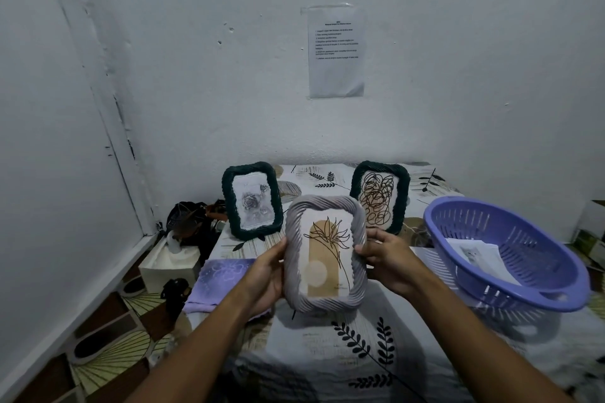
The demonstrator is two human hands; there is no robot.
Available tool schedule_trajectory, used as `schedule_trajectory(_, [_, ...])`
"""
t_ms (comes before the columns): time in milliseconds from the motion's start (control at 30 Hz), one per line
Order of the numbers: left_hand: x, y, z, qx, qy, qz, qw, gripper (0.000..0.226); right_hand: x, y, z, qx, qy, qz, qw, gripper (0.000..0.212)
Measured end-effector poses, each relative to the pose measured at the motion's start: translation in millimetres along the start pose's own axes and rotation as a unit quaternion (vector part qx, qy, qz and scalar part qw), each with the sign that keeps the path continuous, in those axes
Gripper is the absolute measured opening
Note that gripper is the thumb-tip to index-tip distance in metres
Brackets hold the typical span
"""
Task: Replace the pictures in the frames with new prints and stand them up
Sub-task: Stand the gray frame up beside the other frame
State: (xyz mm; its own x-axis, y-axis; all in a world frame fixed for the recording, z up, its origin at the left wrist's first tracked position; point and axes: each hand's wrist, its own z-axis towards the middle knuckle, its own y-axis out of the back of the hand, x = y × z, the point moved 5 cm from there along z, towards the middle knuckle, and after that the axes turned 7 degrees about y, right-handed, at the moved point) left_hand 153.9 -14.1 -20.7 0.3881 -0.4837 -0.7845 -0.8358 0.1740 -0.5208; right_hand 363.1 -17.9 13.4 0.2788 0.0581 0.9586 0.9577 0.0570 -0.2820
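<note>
Here both hands hold the pale grey frame with the twisted rope-like border (324, 253) upright in the air, its picture side toward the person, probably to check the line-drawn flower print before standing it up. The left hand (266, 275) grips the frame's left edge, thumb on the front and the other fingers hidden behind. The right hand (388, 258) grips the right edge with curled fingers. Behind the grey frame to its left, the dark green frame with a rose print (252, 201) already stands; behind to its right stands the dark green frame with a scribble drawing (379, 196). Right of the grey frame, a purple plastic slotted basket (504, 252) keeps loose paper prints (478, 255). Under the grey frame lies a leaf-patterned cloth (360, 337), and left of it a lilac folded cloth (216, 281). Above it a printed sheet (336, 51) hangs on the white wall.
</note>
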Motion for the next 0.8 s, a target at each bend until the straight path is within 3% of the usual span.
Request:
schedule_trajectory(167, [2.7, 4.3, -0.5, -0.013, -0.018, 0.002, 1.0, 0.058, 10.7, -10.1, -5.5, 0.077, -0.025, -0.033, 0.996, 0.032])
schedule_trajectory(400, [7.9, 5.5, -1.9, 0.007, -0.008, 0.0, 1.0, 0.055, 22.4, -7.5, 16.4, 0.171, -0.127, 0.079, 0.974, 0.05])
schedule_trajectory(633, [3.0, 11.0, 2.8, -0.001, -0.018, -0.003, 1.0, 0.055, 27.0, -11.6, 33.7, 0.186, -0.144, 0.039, 0.971, 0.034])
schedule_trajectory(733, [-5.8, 8.3, 5.1, -0.049, -0.078, 0.078, 0.993, 0.065, 36.9, -13.8, 45.5, 0.166, -0.136, 0.008, 0.977, 0.032])
schedule_trajectory(800, [-16.0, 6.4, 5.2, -0.126, -0.159, 0.205, 0.958, 0.08, 47.0, -15.9, 57.5, 0.149, -0.124, -0.011, 0.981, 0.034])
